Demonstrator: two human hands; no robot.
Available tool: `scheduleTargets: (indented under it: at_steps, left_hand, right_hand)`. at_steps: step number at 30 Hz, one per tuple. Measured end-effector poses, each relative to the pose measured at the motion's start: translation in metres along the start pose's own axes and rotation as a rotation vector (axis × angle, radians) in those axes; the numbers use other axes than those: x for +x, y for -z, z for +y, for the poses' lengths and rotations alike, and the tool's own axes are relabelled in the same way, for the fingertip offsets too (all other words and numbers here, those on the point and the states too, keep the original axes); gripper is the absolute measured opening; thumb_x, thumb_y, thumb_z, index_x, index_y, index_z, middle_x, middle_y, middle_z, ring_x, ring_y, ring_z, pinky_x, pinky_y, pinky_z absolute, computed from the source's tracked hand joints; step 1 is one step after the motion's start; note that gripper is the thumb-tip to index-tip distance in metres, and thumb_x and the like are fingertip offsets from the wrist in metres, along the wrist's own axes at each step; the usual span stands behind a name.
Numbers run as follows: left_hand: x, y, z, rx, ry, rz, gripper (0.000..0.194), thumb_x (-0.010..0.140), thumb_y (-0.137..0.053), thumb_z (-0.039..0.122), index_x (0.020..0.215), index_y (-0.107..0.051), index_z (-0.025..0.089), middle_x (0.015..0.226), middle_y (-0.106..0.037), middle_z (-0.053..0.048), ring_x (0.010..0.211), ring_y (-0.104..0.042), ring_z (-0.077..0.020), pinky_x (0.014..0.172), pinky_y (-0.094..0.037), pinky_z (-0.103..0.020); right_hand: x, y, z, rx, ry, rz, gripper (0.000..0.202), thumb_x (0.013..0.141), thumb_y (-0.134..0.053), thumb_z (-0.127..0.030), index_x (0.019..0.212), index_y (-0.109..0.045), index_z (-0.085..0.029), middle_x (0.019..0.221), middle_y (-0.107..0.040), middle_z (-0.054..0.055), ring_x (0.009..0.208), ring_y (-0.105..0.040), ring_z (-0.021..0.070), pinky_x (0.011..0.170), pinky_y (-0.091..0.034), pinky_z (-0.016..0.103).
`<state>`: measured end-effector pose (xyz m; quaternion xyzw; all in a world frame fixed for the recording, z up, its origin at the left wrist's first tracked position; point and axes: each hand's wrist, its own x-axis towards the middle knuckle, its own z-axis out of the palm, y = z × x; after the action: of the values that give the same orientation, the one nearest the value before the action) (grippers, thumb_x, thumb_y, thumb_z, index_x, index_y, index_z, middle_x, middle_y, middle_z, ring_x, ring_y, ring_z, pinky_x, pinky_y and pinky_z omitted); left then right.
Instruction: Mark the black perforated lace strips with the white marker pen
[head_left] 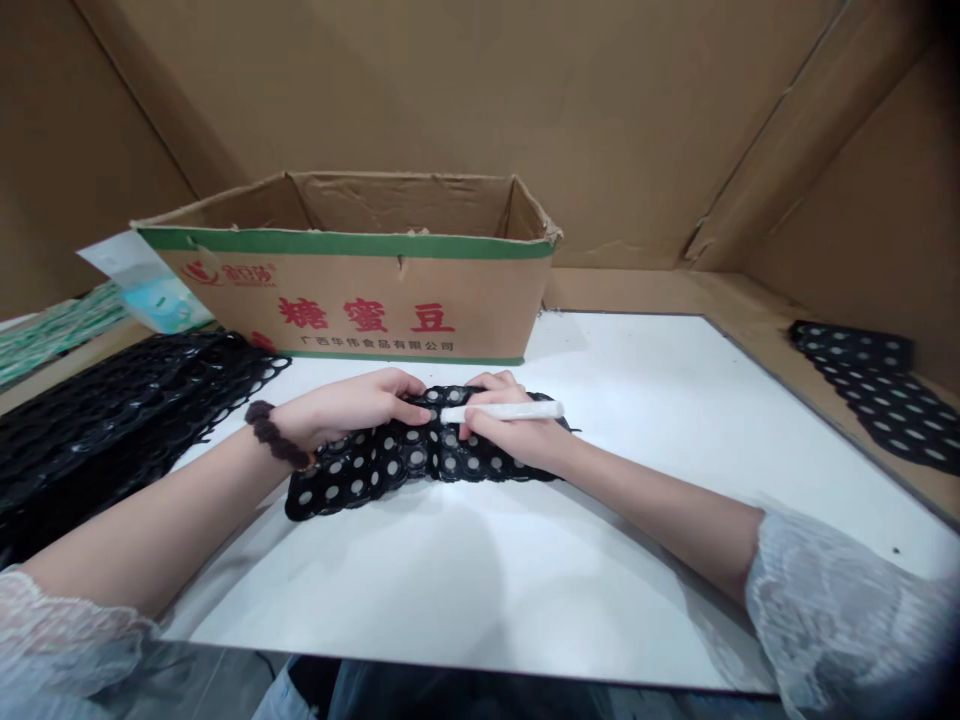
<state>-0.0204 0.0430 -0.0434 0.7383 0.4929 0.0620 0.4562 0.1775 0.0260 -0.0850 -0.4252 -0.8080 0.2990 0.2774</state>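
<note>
Lace sleeve (67,640) gathered round my left forearm lies nearest, its edge well short of my wrist, so it doesn't drag across the work. At far left, green and white strands (64,330) sit behind a dark heap of black netting (142,400), placed at my side where it leaves the middle free. A pale, blue-tinted packet (157,285) leans at the left end of the open-topped cardboard box (375,300), which stands behind my hands, apparently so its mouth is within reach without crowding them.

My left hand (352,405) steadies the black dotted strip (405,455), laid across the white tabletop (360,590) in front of the box. The thumb rests on its face and the forefinger reaches its upper edge; how tightly the other fingers close, I can't tell. My right hand (525,438) has its fingers clamped on a white pen (517,410), slanted low with one end beside my left thumb, a grip that suits small, careful movements. Farther right, another black dotted piece (877,385) lies on the cardboard beyond the tabletop's edge, well apart from the strip.
</note>
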Motion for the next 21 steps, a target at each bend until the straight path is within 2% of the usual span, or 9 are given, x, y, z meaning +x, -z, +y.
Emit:
scheduleTargets:
  at_steps: [3,10,21]
  left_hand:
    - [-0.001,0.0,0.0,0.021,-0.008,0.001,0.025,0.068,-0.053,0.039,0.077,-0.06,0.017,0.077,-0.061,0.0,0.069,-0.052,-0.017,0.064,-0.035,-0.026]
    - [0.001,0.004,-0.0014,0.076,-0.004,0.013,0.025,0.068,-0.053,0.041,0.075,-0.059,0.018,0.075,-0.06,0.002,0.069,-0.051,-0.0164,0.064,-0.035,-0.025]
    - [0.0017,0.0027,-0.0024,0.039,0.014,0.007,0.026,0.069,-0.052,0.04,0.081,-0.059,0.018,0.082,-0.062,-0.001,0.074,-0.054,-0.0191,0.065,-0.036,-0.027]
  right_hand:
    - [0.0009,-0.0028,-0.0015,-0.032,-0.009,0.039,0.024,0.074,-0.044,-0.023,0.058,-0.062,-0.022,0.096,-0.056,0.0,0.102,-0.039,0.022,0.088,-0.029,0.039]
    - [0.0031,0.0033,0.0034,0.171,-0.069,0.005,0.029,0.072,-0.042,-0.019,0.049,-0.059,-0.02,0.097,-0.059,-0.002,0.105,-0.041,0.0197,0.095,-0.025,0.033]
    - [0.001,0.0046,0.0005,0.087,-0.057,-0.044,0.025,0.073,-0.044,-0.02,0.055,-0.062,-0.022,0.105,-0.056,-0.002,0.108,-0.038,0.0222,0.096,-0.025,0.039]
